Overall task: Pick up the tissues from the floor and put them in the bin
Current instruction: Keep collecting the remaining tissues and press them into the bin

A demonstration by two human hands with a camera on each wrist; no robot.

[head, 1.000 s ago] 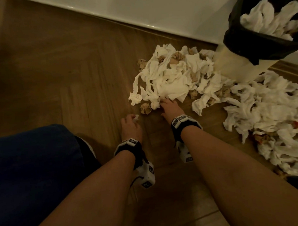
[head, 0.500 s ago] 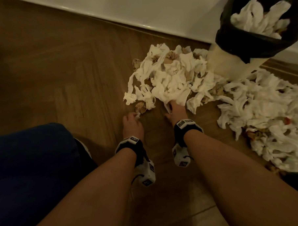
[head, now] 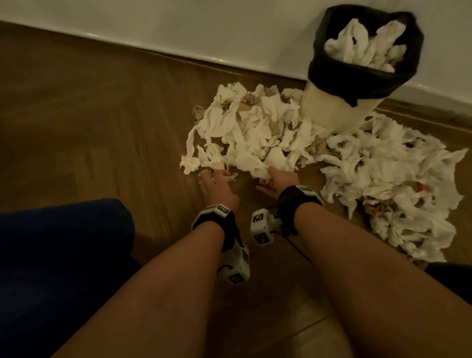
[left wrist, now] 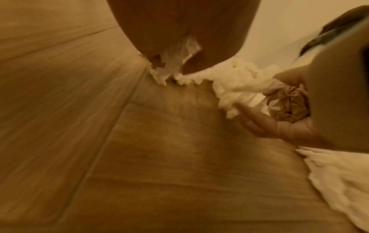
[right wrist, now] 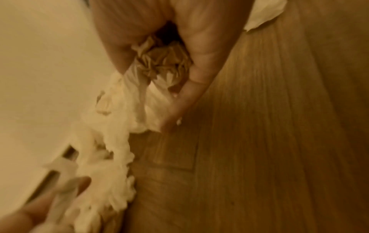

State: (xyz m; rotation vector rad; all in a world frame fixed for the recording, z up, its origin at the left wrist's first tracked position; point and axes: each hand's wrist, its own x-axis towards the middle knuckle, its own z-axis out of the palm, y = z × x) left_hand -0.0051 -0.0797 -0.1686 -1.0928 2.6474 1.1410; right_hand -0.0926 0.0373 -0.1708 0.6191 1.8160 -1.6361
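Two heaps of white tissues (head: 258,131) mixed with brown crumpled ones lie on the wood floor around a cream bin (head: 338,110). Its black liner (head: 364,73) holds several white tissues. My left hand (head: 224,176) is at the near left edge of the left heap and pinches a small white tissue (left wrist: 179,52) between its fingertips. My right hand (head: 270,177) is at the near edge of the same heap. It grips a brown crumpled tissue (right wrist: 163,63) in the palm, with white tissue (right wrist: 139,102) under its fingers. The bin stands beyond and to the right of both hands.
A white wall with a skirting board (head: 180,54) runs behind the bin. The second heap (head: 391,185) spreads to the right of my right arm. My blue-clad knee (head: 50,252) is at the lower left. Bare herringbone floor (head: 82,131) lies to the left.
Both hands have moved forward to the heap's near edge. The right hand has closed round a brown wad and white tissue. The view has tilted up and shows the whole bin.
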